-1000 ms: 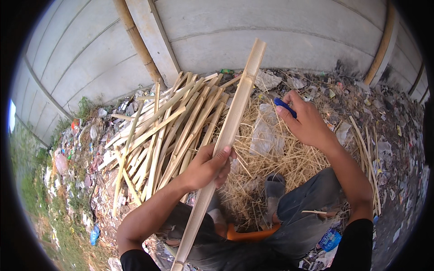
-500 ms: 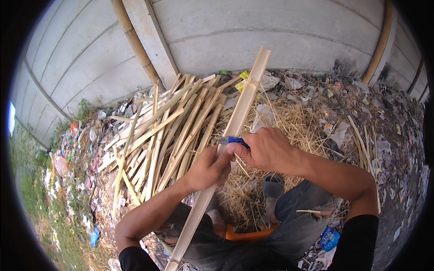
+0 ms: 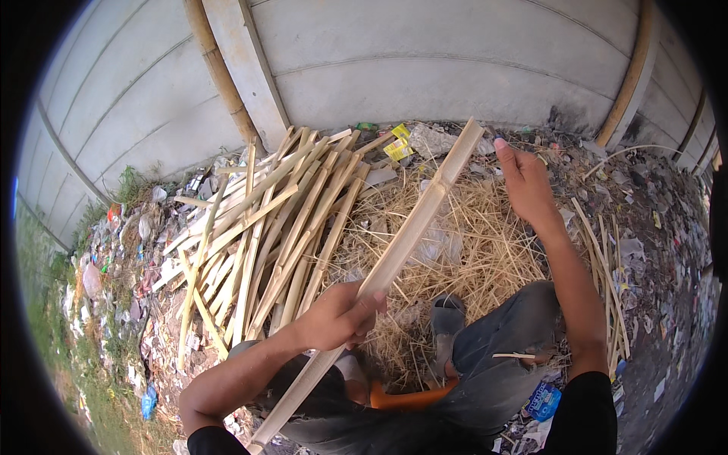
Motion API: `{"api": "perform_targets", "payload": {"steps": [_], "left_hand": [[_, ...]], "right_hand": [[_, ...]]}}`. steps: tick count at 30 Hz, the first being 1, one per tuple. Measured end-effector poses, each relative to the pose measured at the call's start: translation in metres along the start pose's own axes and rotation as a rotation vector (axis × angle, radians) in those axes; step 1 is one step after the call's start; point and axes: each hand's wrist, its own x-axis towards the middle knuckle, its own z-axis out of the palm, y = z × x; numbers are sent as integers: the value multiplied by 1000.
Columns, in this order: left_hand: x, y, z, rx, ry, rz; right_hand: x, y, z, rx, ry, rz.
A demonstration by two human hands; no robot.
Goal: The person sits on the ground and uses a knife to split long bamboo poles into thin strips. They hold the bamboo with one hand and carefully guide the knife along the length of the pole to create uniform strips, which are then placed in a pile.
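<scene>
A long split bamboo strip (image 3: 406,239) slants across my lap, its far end toward the wall. My left hand (image 3: 339,312) is wrapped round it below its middle, thumb along the top. My right hand (image 3: 525,182) is raised beside the strip's far end, apart from it, with the thumb up and the other fingers curled. What lies inside those fingers is hidden; the blue-handled knife seen earlier does not show. A thin pale curved sliver (image 3: 637,147) arcs at the right, beyond my right hand.
Ahead on the left lies a pile of split bamboo strips (image 3: 284,220). Straw-like shavings (image 3: 485,250) cover the ground before my feet. More thin strips (image 3: 604,280) lie at the right. Litter surrounds these, and a concrete wall (image 3: 455,76) with bamboo poles stands behind.
My right hand has left the strip beside my left hand and moved up and right. The blue-handled knife is out of sight. A curved sliver has appeared at the right.
</scene>
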Motion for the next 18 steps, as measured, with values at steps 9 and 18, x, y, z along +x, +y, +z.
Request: {"api": "perform_targets", "payload": {"steps": [9, 18], "left_hand": [[32, 2, -7, -249, 218, 71], [45, 5, 4, -190, 320, 109]], "right_hand": [[-34, -52, 13, 158, -360, -181], [-68, -99, 37, 123, -742, -347]]}}
